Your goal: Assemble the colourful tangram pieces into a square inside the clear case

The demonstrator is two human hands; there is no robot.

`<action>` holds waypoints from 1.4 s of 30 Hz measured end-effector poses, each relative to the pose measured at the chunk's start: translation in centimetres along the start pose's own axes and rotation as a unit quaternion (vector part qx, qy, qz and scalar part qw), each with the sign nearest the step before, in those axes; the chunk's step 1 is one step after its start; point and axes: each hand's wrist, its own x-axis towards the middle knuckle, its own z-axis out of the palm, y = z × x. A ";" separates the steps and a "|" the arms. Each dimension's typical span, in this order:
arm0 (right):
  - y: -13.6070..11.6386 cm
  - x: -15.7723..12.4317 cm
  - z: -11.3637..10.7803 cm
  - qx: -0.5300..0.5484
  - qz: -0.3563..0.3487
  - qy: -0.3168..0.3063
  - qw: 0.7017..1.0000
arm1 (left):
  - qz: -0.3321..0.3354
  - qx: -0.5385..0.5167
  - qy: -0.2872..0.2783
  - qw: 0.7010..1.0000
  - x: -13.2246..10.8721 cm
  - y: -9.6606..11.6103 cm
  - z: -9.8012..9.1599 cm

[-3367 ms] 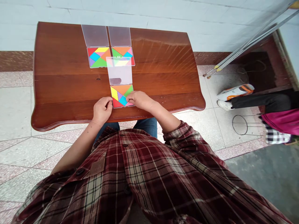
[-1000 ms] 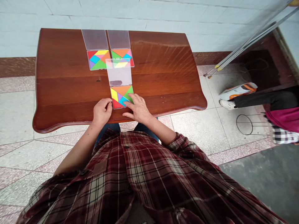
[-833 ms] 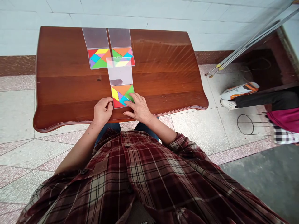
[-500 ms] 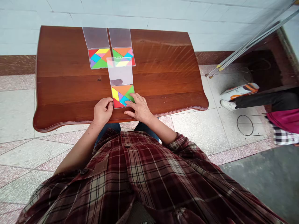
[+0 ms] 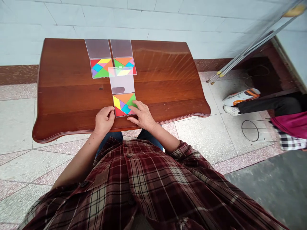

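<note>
A square tangram puzzle (image 5: 122, 104) of coloured pieces lies in an open clear case near the front edge of the wooden table (image 5: 168, 86), its clear lid (image 5: 121, 80) folded back. My left hand (image 5: 104, 119) is curled, its fingertips against the case's left edge. My right hand (image 5: 143, 114) lies with fingers stretched out, fingertips pressing on the puzzle's lower right pieces.
Two more open tangram cases, the left case (image 5: 101, 67) and the right case (image 5: 124, 62), lie side by side at the back of the table. A person's leg and shoe (image 5: 241, 96) show on the floor at right, with metal rods (image 5: 249, 48) leaning there.
My right hand has gone from a curled grip at the puzzle's right edge to fingers flat on its lower right pieces. The left hand has stayed put; the view shifted slightly.
</note>
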 end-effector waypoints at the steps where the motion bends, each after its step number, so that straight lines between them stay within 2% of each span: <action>1: 0.4 0.1 -0.1 0.009 0.009 0.020 1.000 | 0.004 0.000 0.003 1.000 0.0 0.0 -0.1; 6: 3.2 0.5 -0.1 0.037 0.095 0.121 0.987 | 0.014 0.001 0.011 1.000 0.1 0.2 -0.2; 9: 4.6 0.8 0.5 0.033 0.118 0.156 0.980 | 0.007 -0.010 0.023 1.000 -0.2 0.2 0.0; 13: 5.0 0.8 1.0 0.033 0.122 0.175 0.976 | -0.052 -0.060 0.034 0.996 0.1 -0.7 0.2; 16: 4.9 0.6 0.9 0.042 0.117 0.185 0.975 | -0.100 -0.109 0.046 0.988 2.1 -2.2 0.6; 19: 4.8 0.5 0.7 0.047 0.111 0.205 0.971 | -0.107 -0.135 0.106 0.979 5.6 -3.8 1.8; 22: 4.6 0.5 0.5 0.052 0.103 0.223 0.968 | -0.091 -0.184 0.114 0.972 9.0 -5.1 3.8; 25: 4.4 0.4 0.3 0.056 0.101 0.225 0.967 | -0.067 -0.213 0.115 0.968 10.6 -5.9 5.7; 30: 4.4 0.2 0.1 0.060 0.114 0.218 0.968 | -0.046 -0.211 0.107 0.971 10.3 -6.3 6.3; 37: 4.3 0.2 -0.1 0.074 0.117 0.203 0.969 | -0.080 -0.177 0.102 0.976 10.0 -5.1 5.8; 42: 4.1 0.2 -0.2 0.065 0.115 0.197 0.971 | -0.079 -0.184 0.119 0.973 10.3 -5.5 6.2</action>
